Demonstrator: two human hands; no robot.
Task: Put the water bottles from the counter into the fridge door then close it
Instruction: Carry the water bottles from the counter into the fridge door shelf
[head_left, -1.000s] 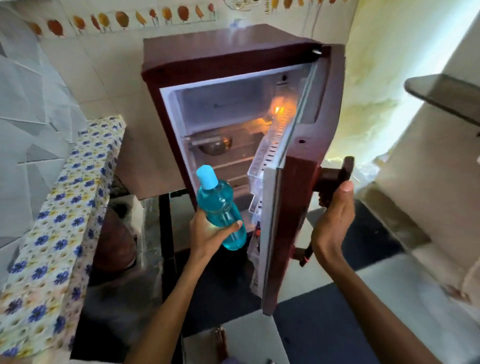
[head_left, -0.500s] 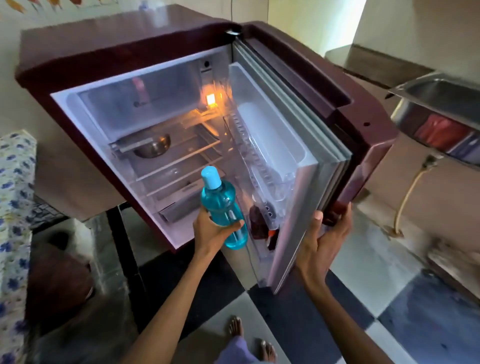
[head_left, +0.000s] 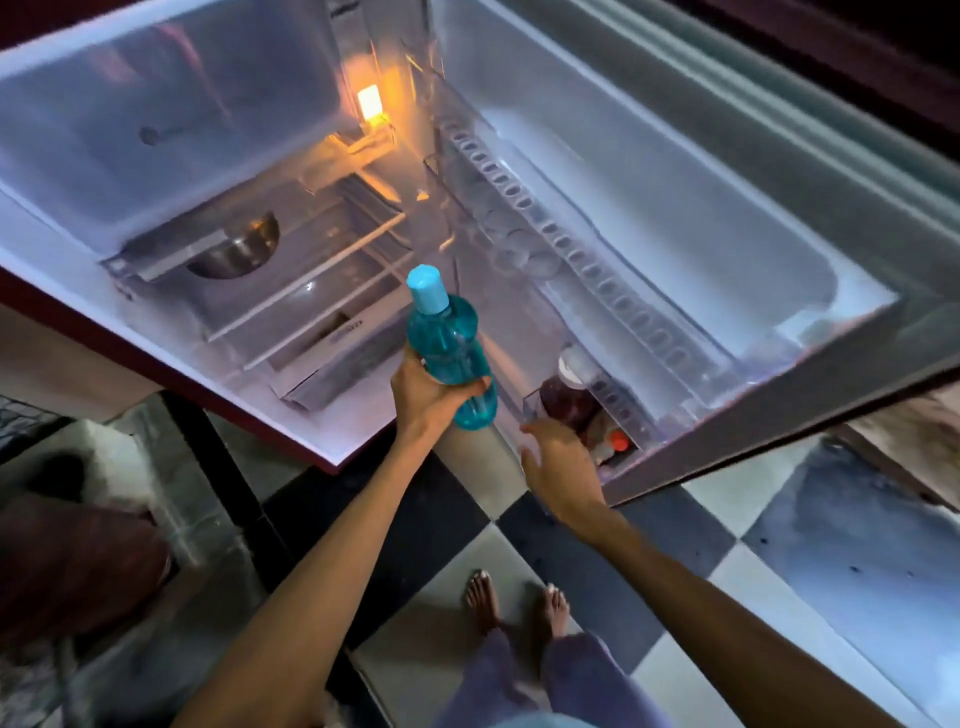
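Blue water bottle (head_left: 451, 358) upright, left hand (head_left: 427, 396) grip wrapped round its lower body, right hand (head_left: 561, 465) spread empty beside the lower door shelf (head_left: 615, 415), fridge door (head_left: 727, 260) wide open at right, clear air between bottle and shelf edge.

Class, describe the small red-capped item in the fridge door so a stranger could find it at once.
Start at the open fridge door and follow it down to the bottom shelf. Beside the dark jar, near the right hand, lies a small bottle, the only red-capped thing there.
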